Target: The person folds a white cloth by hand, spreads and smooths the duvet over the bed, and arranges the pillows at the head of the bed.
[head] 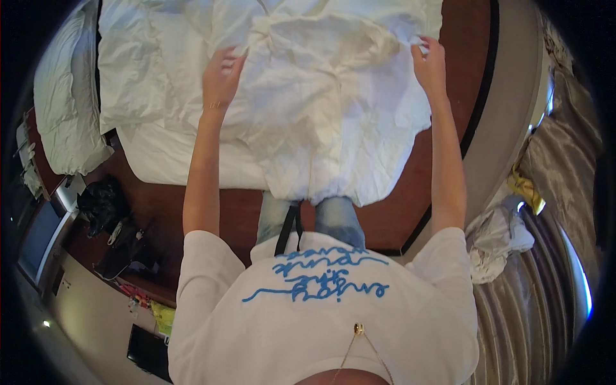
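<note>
A rumpled white duvet or bed cover [317, 101] is spread in front of me and hangs down to my knees. My left hand [224, 74] pinches a fold of it between thumb and fingers. At the far right edge, my right hand [429, 65] grips another part of the same cover. The fabric stretches between both hands in loose wrinkles. Beneath it, a white-covered mattress [192, 163] shows at the lower left. Whether the cover is one layer or several I cannot tell.
Another white bed with bedding [67, 96] stands at the left. Black bags [103, 204] lie on the dark reddish wooden surface to the left. Shiny curtains [553, 178] and a pale plastic bag [500, 240] are at the right. A television [148, 353] appears at lower left.
</note>
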Demonstrator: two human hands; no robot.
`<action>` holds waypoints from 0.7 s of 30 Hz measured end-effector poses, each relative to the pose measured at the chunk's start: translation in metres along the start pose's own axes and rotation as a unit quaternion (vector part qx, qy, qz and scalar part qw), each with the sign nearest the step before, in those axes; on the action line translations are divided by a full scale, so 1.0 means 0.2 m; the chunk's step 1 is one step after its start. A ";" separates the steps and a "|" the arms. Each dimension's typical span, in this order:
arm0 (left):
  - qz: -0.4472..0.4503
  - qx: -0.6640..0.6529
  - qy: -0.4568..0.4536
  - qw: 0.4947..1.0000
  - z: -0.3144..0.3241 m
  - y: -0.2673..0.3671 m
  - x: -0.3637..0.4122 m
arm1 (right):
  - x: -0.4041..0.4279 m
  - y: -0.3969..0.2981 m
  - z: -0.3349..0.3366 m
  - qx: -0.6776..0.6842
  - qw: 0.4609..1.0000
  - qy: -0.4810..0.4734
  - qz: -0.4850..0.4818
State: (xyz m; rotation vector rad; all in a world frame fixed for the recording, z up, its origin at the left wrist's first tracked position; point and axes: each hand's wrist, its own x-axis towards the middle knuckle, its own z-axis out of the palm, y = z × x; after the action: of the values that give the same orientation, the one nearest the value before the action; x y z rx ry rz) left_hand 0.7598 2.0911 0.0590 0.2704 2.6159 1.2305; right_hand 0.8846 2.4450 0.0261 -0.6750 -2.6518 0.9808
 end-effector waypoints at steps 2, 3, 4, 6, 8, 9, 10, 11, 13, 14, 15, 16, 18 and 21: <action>-0.001 0.106 -0.002 0.994 -0.04 -0.11 -0.31 | -0.32 0.11 -0.08 -0.008 0.999 0.021 0.042; -0.088 0.075 -0.043 0.992 -0.01 -0.19 -0.49 | -0.52 0.20 -0.10 -0.033 0.998 0.011 0.060; -0.070 0.044 -0.059 0.995 0.01 -0.28 -0.68 | -0.73 0.16 -0.12 0.012 0.990 0.012 0.141; -0.063 0.090 -0.040 0.993 0.07 -0.48 -1.09 | -1.15 0.17 -0.13 -0.030 0.981 -0.019 0.188; -0.042 0.126 0.001 0.991 0.13 -0.61 -1.37 | -1.52 0.15 -0.10 -0.068 0.965 -0.069 0.243; -0.162 0.087 -0.031 0.983 0.14 -0.65 -1.46 | -1.68 0.12 -0.08 -0.025 0.947 -0.090 0.307; -0.278 0.043 -0.066 0.957 0.17 -0.67 -1.53 | -1.79 0.10 -0.07 0.016 0.922 -0.108 0.371; -0.276 0.040 -0.070 0.958 0.20 -0.62 -1.54 | -1.87 0.08 -0.04 0.013 0.922 -0.105 0.373; -0.273 0.096 -0.262 0.921 0.27 -0.44 -1.54 | -1.99 0.03 -0.01 -0.169 0.925 -0.189 0.285; -0.277 0.097 -0.256 0.921 0.29 -0.47 -1.58 | -2.01 0.00 0.03 -0.166 0.926 -0.193 0.280; -0.247 0.015 -0.224 0.943 0.33 -0.51 -1.62 | -2.00 -0.02 0.09 -0.204 0.896 -0.239 0.313; -0.214 -0.066 -0.189 0.956 0.35 -0.54 -1.68 | -1.99 -0.04 0.13 -0.242 0.862 -0.284 0.343; -0.233 -0.135 -0.153 0.951 0.38 -0.51 -1.72 | -1.97 -0.01 0.17 -0.243 0.860 -0.269 0.360; -0.405 -0.212 -0.141 0.878 0.33 -0.47 -1.77 | -1.95 0.05 0.21 -0.214 0.863 -0.244 0.387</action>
State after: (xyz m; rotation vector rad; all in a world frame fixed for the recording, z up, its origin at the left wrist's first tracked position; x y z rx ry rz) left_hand 1.1105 1.9868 -0.0076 -0.6199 1.7977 1.2472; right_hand 1.2101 2.2342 -0.0344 -1.9384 -3.1148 0.7717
